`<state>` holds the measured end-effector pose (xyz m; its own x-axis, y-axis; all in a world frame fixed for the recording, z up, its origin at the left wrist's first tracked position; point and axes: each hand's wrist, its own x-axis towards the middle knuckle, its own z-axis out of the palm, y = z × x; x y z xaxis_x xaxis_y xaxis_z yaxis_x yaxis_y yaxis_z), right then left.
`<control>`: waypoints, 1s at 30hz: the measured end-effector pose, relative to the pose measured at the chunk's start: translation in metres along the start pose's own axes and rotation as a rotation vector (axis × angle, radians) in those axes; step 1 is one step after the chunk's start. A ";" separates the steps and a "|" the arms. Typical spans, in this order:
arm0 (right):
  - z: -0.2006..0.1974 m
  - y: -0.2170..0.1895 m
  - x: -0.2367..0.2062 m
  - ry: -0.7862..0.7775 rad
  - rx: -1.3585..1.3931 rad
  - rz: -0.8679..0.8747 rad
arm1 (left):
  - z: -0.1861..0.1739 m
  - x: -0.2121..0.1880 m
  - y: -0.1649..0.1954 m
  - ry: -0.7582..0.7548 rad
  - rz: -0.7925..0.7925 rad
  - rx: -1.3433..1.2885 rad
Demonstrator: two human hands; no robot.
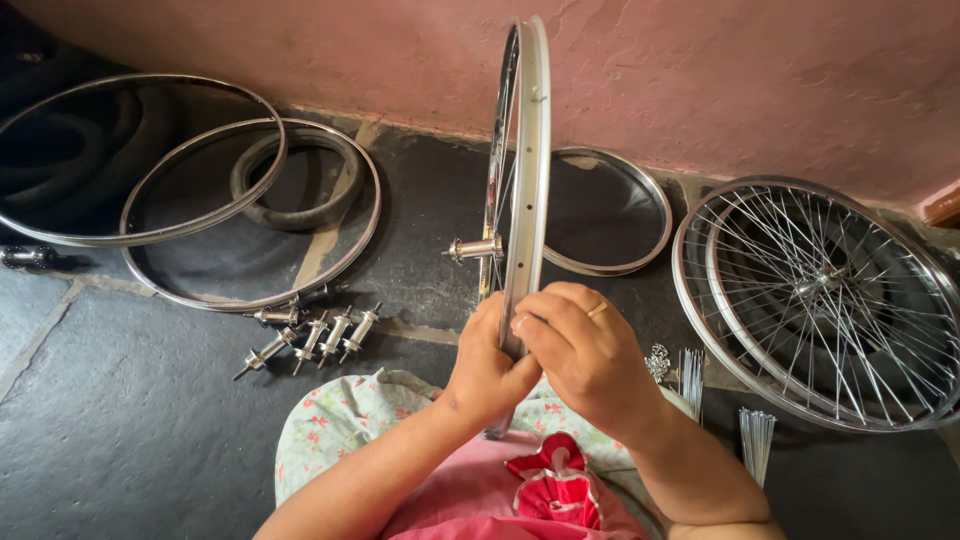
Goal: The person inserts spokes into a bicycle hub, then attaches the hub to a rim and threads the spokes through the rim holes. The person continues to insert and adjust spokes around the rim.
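Left hand and right hand, both closed around the near edge of an upright spoked bicycle wheel rim standing on edge before the lap; its hub axle juts leftward; loose hubs lie left on the stone floor; finished spoked wheels lean at right; spoke bundles lie beside them.

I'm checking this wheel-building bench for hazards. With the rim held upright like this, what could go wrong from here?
1. The upright wheel rim is steadied only by the left hand and right hand at its lower edge; it may tip sideways onto the bare rim against the wall.
2. Loose hubs lie near the person's knee and could roll or get kicked.
3. The spoke bundles beside the right arm might scatter or prick.
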<state>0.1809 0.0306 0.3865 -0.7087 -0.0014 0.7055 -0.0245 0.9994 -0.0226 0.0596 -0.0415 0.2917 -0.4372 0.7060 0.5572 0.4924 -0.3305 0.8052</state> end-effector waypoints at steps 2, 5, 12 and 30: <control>-0.005 0.000 0.001 -0.021 -0.076 -0.052 | 0.001 -0.004 0.001 -0.014 0.045 0.009; -0.007 0.006 0.004 -0.050 -0.053 -0.135 | 0.005 -0.008 -0.002 -0.025 0.003 0.056; 0.013 0.012 -0.008 0.171 0.228 0.013 | 0.004 -0.012 -0.011 0.014 0.105 0.044; 0.039 0.015 -0.039 0.207 0.471 0.205 | 0.003 -0.011 -0.009 -0.020 0.064 0.055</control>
<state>0.1801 0.0444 0.3312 -0.5802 0.2456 0.7766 -0.2469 0.8556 -0.4551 0.0621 -0.0446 0.2774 -0.3889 0.6973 0.6022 0.5595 -0.3405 0.7556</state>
